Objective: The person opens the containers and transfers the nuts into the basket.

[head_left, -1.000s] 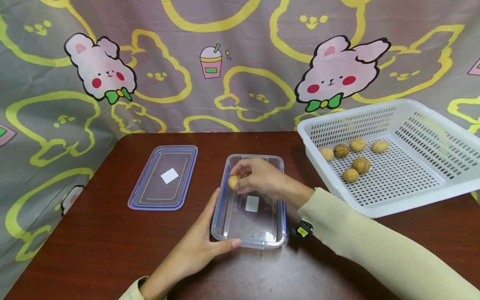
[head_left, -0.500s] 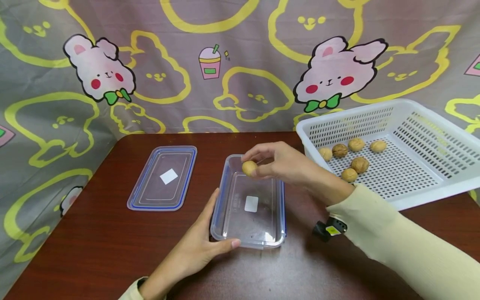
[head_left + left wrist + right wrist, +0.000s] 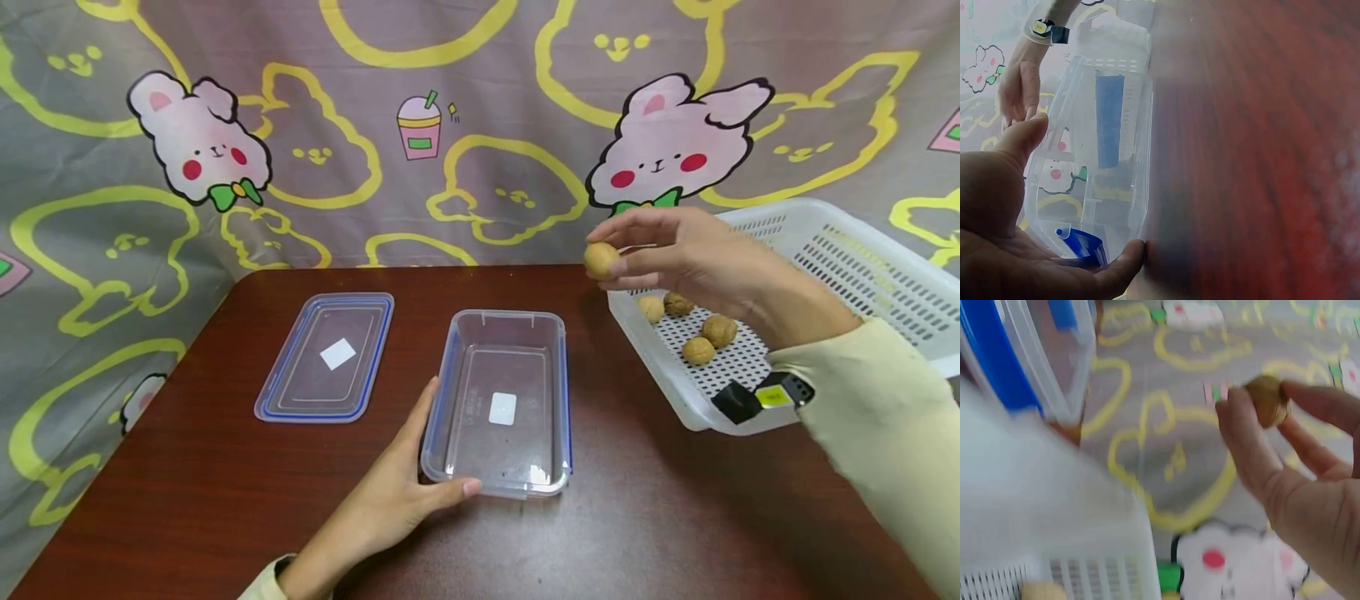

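Observation:
In the head view my right hand (image 3: 678, 250) pinches a walnut (image 3: 602, 261) between thumb and fingertips, raised at the left rim of the white basket. The right wrist view shows the same walnut (image 3: 1267, 401) held at the fingertips, above the basket's wall. My left hand (image 3: 405, 475) grips the near left corner of a clear plastic food container (image 3: 503, 367), its thumb over the front rim. The container has no lid on and nothing inside. From the left wrist view, the fingers and thumb wrap around the container's end (image 3: 1094, 206), beside a blue clip.
A white perforated basket (image 3: 663, 383) with several walnuts (image 3: 698, 351) stands at the right, partly hidden by the right forearm. A clear lid with a blue seal (image 3: 330, 333) lies flat at the left. A patterned curtain (image 3: 315, 108) hangs behind the table (image 3: 172, 467).
My right hand has carried the walnut up and to the right, from over the container to the basket's edge. The left hand and the container have stayed put.

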### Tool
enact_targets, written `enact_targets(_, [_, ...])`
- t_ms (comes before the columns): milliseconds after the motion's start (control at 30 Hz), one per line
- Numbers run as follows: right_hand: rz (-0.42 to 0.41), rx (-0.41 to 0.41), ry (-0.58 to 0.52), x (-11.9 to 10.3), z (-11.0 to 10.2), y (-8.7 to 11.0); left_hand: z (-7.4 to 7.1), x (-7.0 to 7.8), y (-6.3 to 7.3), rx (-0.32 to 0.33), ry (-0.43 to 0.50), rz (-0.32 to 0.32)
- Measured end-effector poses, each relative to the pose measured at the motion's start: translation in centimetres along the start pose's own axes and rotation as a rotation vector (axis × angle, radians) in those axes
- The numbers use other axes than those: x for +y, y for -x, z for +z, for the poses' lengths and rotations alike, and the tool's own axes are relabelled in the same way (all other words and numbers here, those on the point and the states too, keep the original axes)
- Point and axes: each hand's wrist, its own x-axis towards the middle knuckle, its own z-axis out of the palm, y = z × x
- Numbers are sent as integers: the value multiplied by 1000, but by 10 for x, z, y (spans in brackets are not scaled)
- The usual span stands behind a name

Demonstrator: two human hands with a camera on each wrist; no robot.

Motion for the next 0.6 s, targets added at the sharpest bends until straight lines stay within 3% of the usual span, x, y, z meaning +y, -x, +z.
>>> enact_targets(167, [-74,-85,-60,20,-53,-3,0,0,0,0,-5,-4])
enact_targets(267, [-74,-122,-33,34,-78,-4,0,0,-1,0,-5,-4])
enact_targets(433, [38,-150,152,51,-99,-1,0,-1,-1,1,-4,-1])
enact_targets(600, [122,-273,227,63,-109,-3,0,-1,-1,1,-8,2])
